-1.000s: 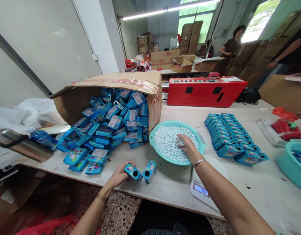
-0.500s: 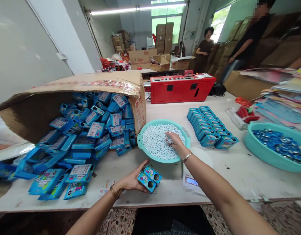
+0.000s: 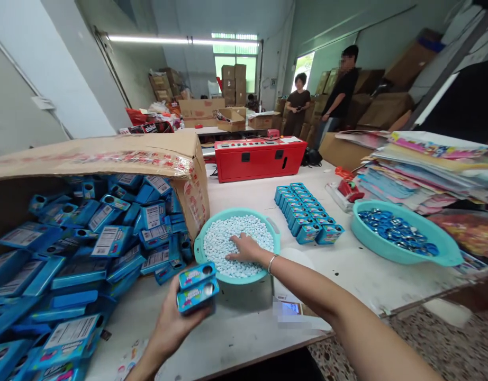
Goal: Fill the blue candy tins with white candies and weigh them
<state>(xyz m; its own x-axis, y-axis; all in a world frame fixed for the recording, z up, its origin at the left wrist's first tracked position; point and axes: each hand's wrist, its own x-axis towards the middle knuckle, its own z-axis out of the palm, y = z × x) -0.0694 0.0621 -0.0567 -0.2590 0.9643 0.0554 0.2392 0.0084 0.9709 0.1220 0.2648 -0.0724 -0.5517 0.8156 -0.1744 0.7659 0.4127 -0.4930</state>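
Observation:
My left hand (image 3: 170, 323) is wrapped round two small blue tins (image 3: 198, 288) stacked together, their round dark openings facing up toward me. It holds them off the table, just in front of a turquoise basin (image 3: 241, 280). The basin is filled with small white pellet-like candies (image 3: 222, 235). On these candies rests my right hand (image 3: 246, 248), palm down with its fingers spread; whether any candies lie under the palm is hidden. Below my right forearm a white digital scale (image 3: 289, 308) is partly covered, its display lit.
A tipped cardboard box (image 3: 198, 193) spills many blue tins (image 3: 113, 241) at left. Rows of blue tins (image 3: 307, 214) stand upright right of the basin. Another turquoise basin (image 3: 390, 254) holds blue and silver lids. Behind are a red machine (image 3: 262, 161), stacked papers (image 3: 422, 169) and two people.
My left hand has raised the two tins and tilted them nearer the basin. My right hand's fingers have spread out on the candies. The camera view has turned right.

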